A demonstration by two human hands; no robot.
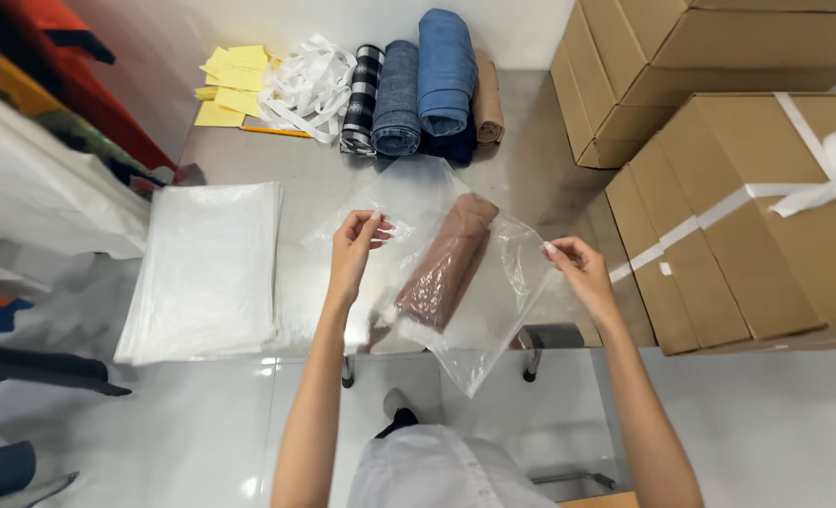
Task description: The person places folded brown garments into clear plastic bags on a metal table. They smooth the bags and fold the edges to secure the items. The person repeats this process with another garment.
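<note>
Here a clear bag (474, 282) hangs above the table's (531, 160) front edge, with a brown rolled cloth (448, 259) lying slanted inside. On the right stand brown boxes (756, 216), the nearest tied with white ribbon (818, 179); yellow labels (230, 85) lie at the far left. The left hand (354, 246) and right hand (576, 263), raised with arms stretched forward, each pinch one side of the bag's mouth.
</note>
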